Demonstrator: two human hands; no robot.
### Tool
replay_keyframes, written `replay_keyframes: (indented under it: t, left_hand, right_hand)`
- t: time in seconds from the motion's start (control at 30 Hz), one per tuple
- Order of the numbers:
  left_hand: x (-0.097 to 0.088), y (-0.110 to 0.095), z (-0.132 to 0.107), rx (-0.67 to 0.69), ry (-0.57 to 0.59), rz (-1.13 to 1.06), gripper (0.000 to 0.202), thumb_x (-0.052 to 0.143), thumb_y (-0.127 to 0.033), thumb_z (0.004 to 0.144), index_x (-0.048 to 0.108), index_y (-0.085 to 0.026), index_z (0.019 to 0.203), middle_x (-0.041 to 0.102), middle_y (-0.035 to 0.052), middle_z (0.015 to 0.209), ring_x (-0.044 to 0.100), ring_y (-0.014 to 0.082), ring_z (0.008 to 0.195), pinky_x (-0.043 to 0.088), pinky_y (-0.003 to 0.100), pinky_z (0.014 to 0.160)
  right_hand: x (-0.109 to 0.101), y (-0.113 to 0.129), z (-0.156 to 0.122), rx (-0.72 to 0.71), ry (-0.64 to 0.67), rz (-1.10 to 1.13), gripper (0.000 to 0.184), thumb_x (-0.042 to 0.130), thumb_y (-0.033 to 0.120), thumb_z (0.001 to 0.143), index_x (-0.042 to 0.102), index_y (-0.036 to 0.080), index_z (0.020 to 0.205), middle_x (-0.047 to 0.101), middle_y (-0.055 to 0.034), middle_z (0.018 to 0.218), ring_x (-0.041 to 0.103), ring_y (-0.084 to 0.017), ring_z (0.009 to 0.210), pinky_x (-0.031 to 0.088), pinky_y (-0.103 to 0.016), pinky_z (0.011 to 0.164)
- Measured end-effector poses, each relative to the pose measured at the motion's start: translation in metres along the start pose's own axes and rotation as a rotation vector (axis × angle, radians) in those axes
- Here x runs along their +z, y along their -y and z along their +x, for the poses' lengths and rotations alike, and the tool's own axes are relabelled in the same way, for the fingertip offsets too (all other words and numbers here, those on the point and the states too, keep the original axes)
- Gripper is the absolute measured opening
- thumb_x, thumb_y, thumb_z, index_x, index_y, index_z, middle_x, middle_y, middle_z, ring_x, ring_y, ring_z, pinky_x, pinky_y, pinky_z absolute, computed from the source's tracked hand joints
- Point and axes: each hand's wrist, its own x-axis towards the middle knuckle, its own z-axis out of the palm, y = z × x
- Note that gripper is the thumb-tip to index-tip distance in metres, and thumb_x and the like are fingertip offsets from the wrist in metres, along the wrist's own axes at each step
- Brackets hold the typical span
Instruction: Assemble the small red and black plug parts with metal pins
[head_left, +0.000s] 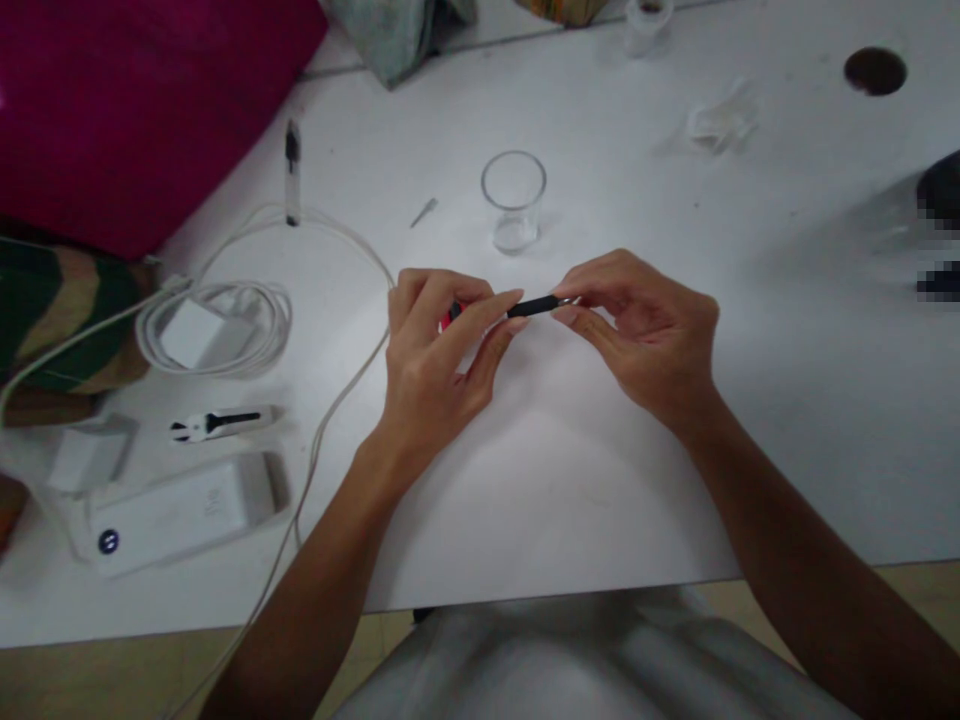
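Above the table, in the head view, my two hands meet at a slim black pen-like stick. My left hand pinches its left part between thumb and fingers, and a bit of red shows within the curled fingers. At the other end, where something thin and shiny sticks out, my right hand is closed with thumb and index fingertip. Whether that shiny bit belongs to the stick I cannot tell. Just beyond the hands stands a clear plastic cup, upright.
On the left lie a pen, a coiled white cable, a nail clipper-like tool and a white power bank. A small pale sliver and crumpled clear plastic lie farther back. A round hole pierces the tabletop.
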Motion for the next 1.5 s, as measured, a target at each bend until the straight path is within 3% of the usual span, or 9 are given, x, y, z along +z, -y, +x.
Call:
replay_keyframes:
  t: [0.2, 0.47, 0.6, 0.87, 1.23, 1.5]
  left_hand:
    - [0.0, 0.0, -0.003, -0.004, 0.045, -0.015, 0.028, 0.077, -0.042, 0.111, 0.078, -0.034, 0.138, 0.079, 0.009, 0.114, 0.069, 0.0298, 0.11, 0.055, 0.054, 0.1]
    - [0.0, -0.003, -0.004, -0.094, 0.131, -0.043, 0.021, 0.067, -0.043, 0.116, 0.079, -0.034, 0.132, 0.077, 0.011, 0.115, 0.066, 0.0335, 0.116, 0.051, 0.059, 0.103]
    - [0.0, -0.005, -0.005, -0.059, 0.112, -0.023, 0.022, 0.066, -0.043, 0.117, 0.078, -0.032, 0.132, 0.077, 0.01, 0.113, 0.067, 0.0322, 0.114, 0.052, 0.057, 0.103]
    - [0.003, -0.003, -0.007, -0.03, 0.119, 0.0, 0.019, 0.066, -0.037, 0.118, 0.077, -0.027, 0.13, 0.076, 0.0073, 0.111, 0.066, 0.0284, 0.114, 0.047, 0.049, 0.105]
    - [0.0, -0.002, -0.003, 0.077, 0.145, 0.048, 0.02, 0.061, -0.03, 0.12, 0.074, -0.023, 0.132, 0.08, 0.0075, 0.107, 0.069, 0.0266, 0.109, 0.047, 0.044, 0.097]
    - [0.003, -0.003, -0.003, 0.114, 0.12, 0.037, 0.022, 0.059, -0.03, 0.12, 0.073, -0.021, 0.134, 0.081, 0.0089, 0.107, 0.069, 0.027, 0.108, 0.047, 0.044, 0.097]
  right_hand:
    - [-0.001, -0.001, 0.0, 0.02, 0.024, -0.005, 0.016, 0.086, 0.022, 0.101, 0.088, 0.032, 0.113, 0.084, -0.0034, 0.112, 0.078, -0.024, 0.104, 0.067, -0.045, 0.093]
    - [0.0, 0.004, -0.001, 0.041, 0.027, -0.021, 0.018, 0.088, 0.024, 0.099, 0.089, 0.036, 0.112, 0.084, -0.0024, 0.113, 0.079, -0.026, 0.102, 0.07, -0.048, 0.092]
    - [0.002, 0.007, -0.001, -0.009, 0.004, -0.021, 0.019, 0.087, 0.022, 0.101, 0.089, 0.037, 0.111, 0.084, -0.0017, 0.108, 0.079, -0.026, 0.1, 0.068, -0.048, 0.089]
    - [0.004, 0.01, -0.001, 0.056, -0.026, -0.04, 0.014, 0.092, 0.035, 0.098, 0.089, 0.042, 0.11, 0.083, -0.0025, 0.109, 0.078, -0.028, 0.101, 0.07, -0.05, 0.089]
    - [0.004, 0.0, -0.001, -0.052, -0.037, 0.014, 0.023, 0.093, 0.025, 0.094, 0.089, 0.036, 0.114, 0.085, -0.0021, 0.108, 0.079, -0.025, 0.099, 0.068, -0.044, 0.083]
    - [0.006, -0.001, 0.002, -0.016, -0.092, 0.05, 0.019, 0.095, 0.031, 0.092, 0.086, 0.029, 0.108, 0.084, -0.0038, 0.107, 0.08, -0.023, 0.1, 0.07, -0.041, 0.087]
